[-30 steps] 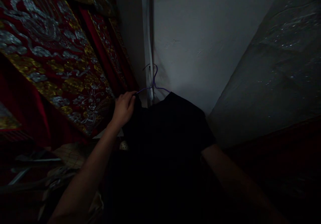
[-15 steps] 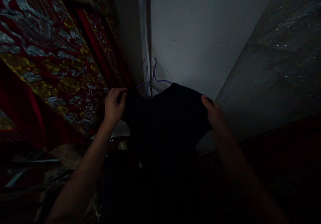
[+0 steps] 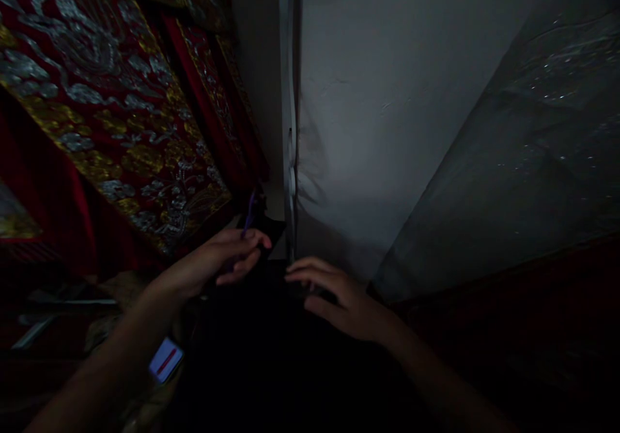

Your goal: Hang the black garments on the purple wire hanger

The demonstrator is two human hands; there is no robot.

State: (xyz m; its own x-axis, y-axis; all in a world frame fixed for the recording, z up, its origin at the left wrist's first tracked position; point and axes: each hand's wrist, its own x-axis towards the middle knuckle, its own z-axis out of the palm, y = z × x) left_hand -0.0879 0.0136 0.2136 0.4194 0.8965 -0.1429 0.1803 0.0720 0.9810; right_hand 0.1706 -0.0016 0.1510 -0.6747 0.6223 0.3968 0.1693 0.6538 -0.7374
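Note:
The scene is very dim. A black garment (image 3: pixel 271 342) lies low in front of me, its top near the wall corner. My left hand (image 3: pixel 223 262) is closed on the purple wire hanger (image 3: pixel 249 216), whose hook pokes up above my fingers. My right hand (image 3: pixel 334 294) rests on the top of the black garment with its fingers stretched out and apart. A watch (image 3: pixel 166 360) with a lit screen shows on my left wrist.
Red cloth with gold and silver embroidery (image 3: pixel 111 103) hangs along the left. A white wall (image 3: pixel 387 97) with a vertical pipe (image 3: pixel 290 129) at the corner is ahead. A grey glittery fabric (image 3: pixel 523 148) slopes down on the right. Dim clutter lies at lower left.
The black garment and its purple hanger have come down off the wall hook. Both hands dropped from the garment's shoulders; the left now grips the hanger and the right lies flat on the cloth.

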